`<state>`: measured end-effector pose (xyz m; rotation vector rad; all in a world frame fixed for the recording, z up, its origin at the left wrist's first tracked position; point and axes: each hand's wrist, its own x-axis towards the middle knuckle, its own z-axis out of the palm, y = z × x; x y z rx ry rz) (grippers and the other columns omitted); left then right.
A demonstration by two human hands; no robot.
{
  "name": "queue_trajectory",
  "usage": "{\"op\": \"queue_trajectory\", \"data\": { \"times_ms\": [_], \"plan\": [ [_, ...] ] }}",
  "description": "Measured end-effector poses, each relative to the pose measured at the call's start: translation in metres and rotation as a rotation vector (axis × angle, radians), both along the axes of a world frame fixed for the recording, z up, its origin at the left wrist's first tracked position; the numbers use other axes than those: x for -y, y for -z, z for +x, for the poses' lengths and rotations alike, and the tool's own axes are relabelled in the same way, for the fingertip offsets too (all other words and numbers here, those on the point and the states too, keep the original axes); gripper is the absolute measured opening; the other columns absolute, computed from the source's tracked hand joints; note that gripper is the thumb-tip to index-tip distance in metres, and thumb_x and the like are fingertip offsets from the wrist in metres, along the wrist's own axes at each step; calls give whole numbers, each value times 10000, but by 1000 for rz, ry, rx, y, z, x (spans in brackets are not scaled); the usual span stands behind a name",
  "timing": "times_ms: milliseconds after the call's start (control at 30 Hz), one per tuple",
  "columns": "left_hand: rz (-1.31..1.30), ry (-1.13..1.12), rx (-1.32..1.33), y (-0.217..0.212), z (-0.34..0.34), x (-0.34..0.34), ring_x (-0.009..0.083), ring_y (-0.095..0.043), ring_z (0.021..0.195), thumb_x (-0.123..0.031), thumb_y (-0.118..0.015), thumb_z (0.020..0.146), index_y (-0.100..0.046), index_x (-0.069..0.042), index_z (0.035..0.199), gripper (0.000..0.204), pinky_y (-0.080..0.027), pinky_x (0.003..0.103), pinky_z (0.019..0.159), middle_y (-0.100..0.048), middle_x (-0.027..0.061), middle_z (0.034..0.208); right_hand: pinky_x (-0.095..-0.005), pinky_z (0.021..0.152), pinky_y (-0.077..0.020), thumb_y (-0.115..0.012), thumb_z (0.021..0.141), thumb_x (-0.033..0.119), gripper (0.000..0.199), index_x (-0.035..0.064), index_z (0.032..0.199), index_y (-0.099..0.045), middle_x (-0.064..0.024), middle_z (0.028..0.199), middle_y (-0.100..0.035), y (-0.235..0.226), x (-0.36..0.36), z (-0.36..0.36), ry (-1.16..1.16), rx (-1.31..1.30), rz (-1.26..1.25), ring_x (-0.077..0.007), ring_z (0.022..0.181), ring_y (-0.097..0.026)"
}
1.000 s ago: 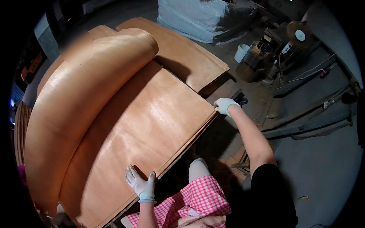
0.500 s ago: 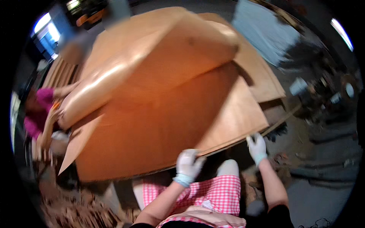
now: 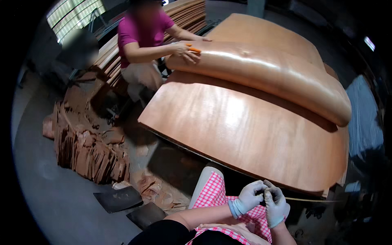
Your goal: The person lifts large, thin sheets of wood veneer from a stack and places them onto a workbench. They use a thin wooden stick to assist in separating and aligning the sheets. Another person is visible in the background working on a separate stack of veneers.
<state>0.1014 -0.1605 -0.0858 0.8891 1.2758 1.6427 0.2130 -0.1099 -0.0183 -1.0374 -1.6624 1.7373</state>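
My left hand point(image 3: 249, 197) and my right hand point(image 3: 277, 205), both in white gloves with pale blue cuffs, meet above my lap by the near edge of the veneer sheets. Their fingers are closed and nearly touching; something small and dark may be between them, but I cannot make it out. Neither hand touches the veneer sheet point(image 3: 232, 118), which lies flat on the stack. Across its far part lies a folded-over sheet point(image 3: 261, 73), curled like a roll. A co-worker's hand point(image 3: 185, 52), with an orange tool point(image 3: 193, 49) in it, presses on the roll's left end.
A co-worker in a magenta shirt point(image 3: 141, 36) crouches at the stack's far left. Stacked boards point(image 3: 185, 20) stand behind. Broken veneer scraps point(image 3: 90, 155) are piled on the left floor near dark flat pieces point(image 3: 118, 199). A blue-white sheet point(image 3: 363, 118) is at the right.
My hands have left the veneer edge and come together above my lap. The lifted top sheet has settled into a folded roll across the stack. My view has swung left.
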Motion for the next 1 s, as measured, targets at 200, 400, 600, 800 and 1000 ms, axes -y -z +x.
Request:
{"op": "queue_trajectory", "data": {
  "times_ms": [200,400,600,800,1000],
  "plan": [
    [30,-569,699,64,-129,28,133,-584,736,-26,-651,843,-601,-38,798,68,-516,288,697,-627,67,771,-354,814,-505,-634,887,142,274,-28,1101,-624,-148,964,-685,43,-63,8,-244,617,331,-219,887,-642],
    [-515,-1161,-444,92,-405,133,124,-550,709,-60,-712,788,-652,-19,819,78,-492,301,673,-643,40,768,-348,768,-512,-636,875,140,209,-45,968,-660,-159,892,-694,56,-138,99,-170,890,313,-231,831,-661],
    [-907,-1035,-670,111,-506,179,205,-662,811,-190,-748,779,-696,14,979,290,-514,327,784,-715,130,907,-383,755,-507,-671,813,259,306,-35,899,-680,-209,851,-679,68,-167,134,-134,1108,455,-302,822,-670],
    [-758,-856,-519,125,-519,177,158,-581,810,-168,-702,825,-663,24,993,258,-485,315,763,-685,94,928,-413,780,-507,-687,760,409,444,-6,918,-704,-242,890,-672,84,-176,125,-182,1314,376,-364,867,-664],
    [-1166,-1086,-856,46,-421,80,351,-616,1042,-142,-680,784,-525,30,1243,514,-484,402,919,-599,241,1202,-419,837,-507,-699,746,426,438,27,928,-707,-215,979,-674,83,-182,126,-177,1388,175,-350,939,-651]
  ]
}}
